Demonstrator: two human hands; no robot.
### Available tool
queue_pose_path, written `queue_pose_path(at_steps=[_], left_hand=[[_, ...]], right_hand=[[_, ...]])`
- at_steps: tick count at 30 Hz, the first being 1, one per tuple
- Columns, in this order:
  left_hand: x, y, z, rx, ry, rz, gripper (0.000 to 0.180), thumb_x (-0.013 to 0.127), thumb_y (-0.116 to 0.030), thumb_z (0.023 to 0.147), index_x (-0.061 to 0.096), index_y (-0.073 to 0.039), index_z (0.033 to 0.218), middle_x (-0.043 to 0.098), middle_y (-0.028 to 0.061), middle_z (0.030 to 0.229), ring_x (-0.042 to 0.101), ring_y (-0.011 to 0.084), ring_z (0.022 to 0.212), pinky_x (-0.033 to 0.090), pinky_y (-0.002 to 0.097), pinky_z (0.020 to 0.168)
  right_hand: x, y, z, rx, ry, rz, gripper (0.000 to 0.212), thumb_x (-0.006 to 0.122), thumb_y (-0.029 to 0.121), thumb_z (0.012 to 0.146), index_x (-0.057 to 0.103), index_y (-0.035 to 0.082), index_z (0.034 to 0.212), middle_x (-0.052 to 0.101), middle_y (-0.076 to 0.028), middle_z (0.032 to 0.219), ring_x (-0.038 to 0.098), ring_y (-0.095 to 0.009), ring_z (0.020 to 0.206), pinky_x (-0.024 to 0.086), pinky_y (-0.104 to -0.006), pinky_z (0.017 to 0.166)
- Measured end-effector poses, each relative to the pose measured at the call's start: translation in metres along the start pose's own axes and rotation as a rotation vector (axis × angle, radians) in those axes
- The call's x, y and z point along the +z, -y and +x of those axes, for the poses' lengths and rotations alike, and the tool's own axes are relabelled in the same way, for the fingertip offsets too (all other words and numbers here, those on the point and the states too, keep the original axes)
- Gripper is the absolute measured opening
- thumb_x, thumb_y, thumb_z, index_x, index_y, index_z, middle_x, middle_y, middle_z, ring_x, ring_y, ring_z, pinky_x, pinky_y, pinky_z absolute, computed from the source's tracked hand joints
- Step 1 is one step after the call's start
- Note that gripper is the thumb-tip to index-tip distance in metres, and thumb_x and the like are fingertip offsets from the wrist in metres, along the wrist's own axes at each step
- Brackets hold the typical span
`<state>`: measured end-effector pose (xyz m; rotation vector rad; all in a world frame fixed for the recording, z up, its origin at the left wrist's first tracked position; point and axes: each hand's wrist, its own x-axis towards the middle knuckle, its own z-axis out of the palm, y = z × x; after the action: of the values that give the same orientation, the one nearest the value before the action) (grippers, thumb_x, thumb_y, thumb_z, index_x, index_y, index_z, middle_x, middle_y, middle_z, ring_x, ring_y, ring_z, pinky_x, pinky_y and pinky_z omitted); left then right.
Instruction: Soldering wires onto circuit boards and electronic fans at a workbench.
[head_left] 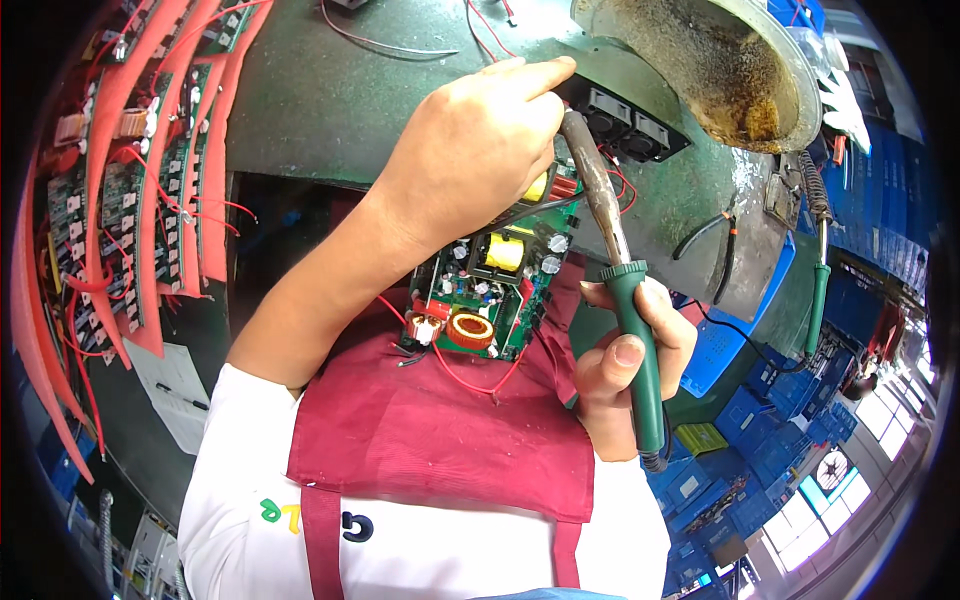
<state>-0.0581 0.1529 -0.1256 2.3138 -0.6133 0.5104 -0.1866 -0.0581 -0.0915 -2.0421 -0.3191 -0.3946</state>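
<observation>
The left forearm enters from the lower left and runs diagonally upward to the right; the left hand [470, 150] is positioned above the upper end of the circuit board [480, 300], back of the hand facing the camera. Its index finger extends toward the upper right, near the black fan panel [625, 125]; the other fingers curl under the palm, and whether they are clamped on anything cannot be told. The right hand [608, 378] is raised at the right of the board, fingers and thumb clamped on the green handle of the soldering iron [628, 295]. The iron is inclined, handle end low, metal shaft directed upward and slightly left; the end of the shaft lies close to the fingers of the left hand, and contact there cannot be confirmed. The board, fitted with a yellow-wound transformer [504, 253] and a copper-coloured ring coil [470, 329], is located between the two arms, in front of the maroon apron [440, 430]. On the counter [330, 110], pliers [729, 260] lie to the right of the iron, and a stained metal hood [700, 70] stands beyond the panel.
</observation>
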Motion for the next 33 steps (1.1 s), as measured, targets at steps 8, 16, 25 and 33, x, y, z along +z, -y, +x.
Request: queue_pose_path(at_steps=[8,16,25,33], left_hand=[[-0.001,-0.001,0.001,-0.022,0.050,0.020,0.012,0.073,-0.012,0.089,0.072,0.000,0.092,0.076,0.0196,0.131,0.074,0.0335,0.116,0.060,0.0415,0.101],[0.002,-0.001,0.000,0.009,-0.004,-0.011,0.015,0.074,-0.009,0.092,0.066,0.002,0.088,0.076,0.0169,0.133,0.076,0.0345,0.104,0.063,0.0430,0.087],[-0.002,0.001,-0.002,0.005,0.004,0.003,0.014,0.074,-0.009,0.092,0.067,0.002,0.089,0.076,0.0166,0.134,0.076,0.0337,0.105,0.063,0.0425,0.088],[-0.003,0.000,-0.003,-0.007,0.037,0.017,0.011,0.073,-0.012,0.088,0.071,0.000,0.090,0.076,0.0190,0.131,0.074,0.0332,0.114,0.060,0.0414,0.101]], right_hand=[[-0.004,-0.003,-0.001,-0.036,0.030,-0.024,0.053,0.055,0.048,0.114,0.052,-0.002,0.132,0.076,-0.024,0.094,0.072,-0.030,0.094,0.057,-0.0441,0.093],[-0.005,0.008,0.004,0.062,0.027,0.006,0.052,0.056,0.045,0.114,0.053,-0.004,0.131,0.076,-0.024,0.096,0.074,-0.029,0.090,0.059,-0.0423,0.090],[-0.005,0.022,0.016,0.085,0.026,-0.057,0.048,0.058,0.038,0.109,0.057,-0.007,0.126,0.075,-0.024,0.095,0.075,-0.028,0.081,0.058,-0.0389,0.083],[0.001,0.005,0.007,0.020,-0.019,0.022,0.046,0.058,0.036,0.109,0.057,-0.007,0.125,0.074,-0.024,0.090,0.072,-0.028,0.076,0.058,-0.0400,0.083]])
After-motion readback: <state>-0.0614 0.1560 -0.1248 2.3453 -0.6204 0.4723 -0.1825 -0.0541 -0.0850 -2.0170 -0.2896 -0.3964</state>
